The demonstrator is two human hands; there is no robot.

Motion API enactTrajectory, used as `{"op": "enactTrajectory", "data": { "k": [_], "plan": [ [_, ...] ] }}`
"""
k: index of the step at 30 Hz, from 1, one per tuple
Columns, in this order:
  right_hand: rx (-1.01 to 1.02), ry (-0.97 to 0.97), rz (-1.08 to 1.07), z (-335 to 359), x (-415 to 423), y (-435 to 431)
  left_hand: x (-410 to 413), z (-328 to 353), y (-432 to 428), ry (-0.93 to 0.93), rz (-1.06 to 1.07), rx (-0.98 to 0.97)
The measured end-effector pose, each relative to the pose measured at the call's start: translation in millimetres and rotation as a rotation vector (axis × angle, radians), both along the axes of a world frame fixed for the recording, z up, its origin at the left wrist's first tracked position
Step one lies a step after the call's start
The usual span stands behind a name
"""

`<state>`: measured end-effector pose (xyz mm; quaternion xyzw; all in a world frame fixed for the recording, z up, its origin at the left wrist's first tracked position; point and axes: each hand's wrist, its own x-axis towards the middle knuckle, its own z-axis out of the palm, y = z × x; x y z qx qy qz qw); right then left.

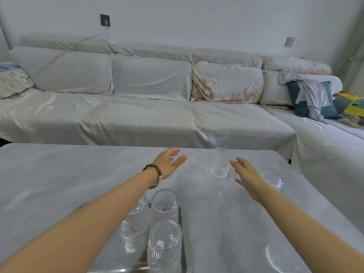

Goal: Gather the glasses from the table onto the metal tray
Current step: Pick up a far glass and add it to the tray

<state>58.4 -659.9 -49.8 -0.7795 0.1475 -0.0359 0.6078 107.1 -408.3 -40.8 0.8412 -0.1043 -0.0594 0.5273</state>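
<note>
— Why are your glasses [164,211] bunched on the metal tray [182,223] (near edge)?
— Saves room. Your left hand [169,163] is spread, empty.
— And the far glass [220,162]?
— On the table [59,174]; your right hand [246,174], open, nearly touches it.

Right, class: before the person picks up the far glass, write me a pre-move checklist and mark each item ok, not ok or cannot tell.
1. Right hand open and empty: ok.
2. Left hand open and empty: ok.
3. Far glass upright on the table, not yet gripped: ok.
4. Nothing stands between the right hand and the far glass: ok.
5. Room left on the metal tray, beside the glasses on the tray: cannot tell, mostly hidden by the left arm.
6. Other loose glasses, near the right wrist and under the right forearm, away from the reach: cannot tell.
</note>
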Motion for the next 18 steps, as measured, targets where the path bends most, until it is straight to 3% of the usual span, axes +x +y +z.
{"op": "enactTrajectory", "data": {
  "k": [5, 10, 18],
  "plan": [
    [0.092, 0.162, -0.005, -11, 51, -32, 52, -16, -75, 0.176, -0.026, 0.048],
    [0.210, 0.296, 0.009, -23, 87, -42, 75, -38, -134, 0.548, -0.047, -0.096],
    [0.389, 0.235, 0.093, -38, 92, -47, 73, -56, -156, 0.690, -0.041, -0.291]
  ]
}}
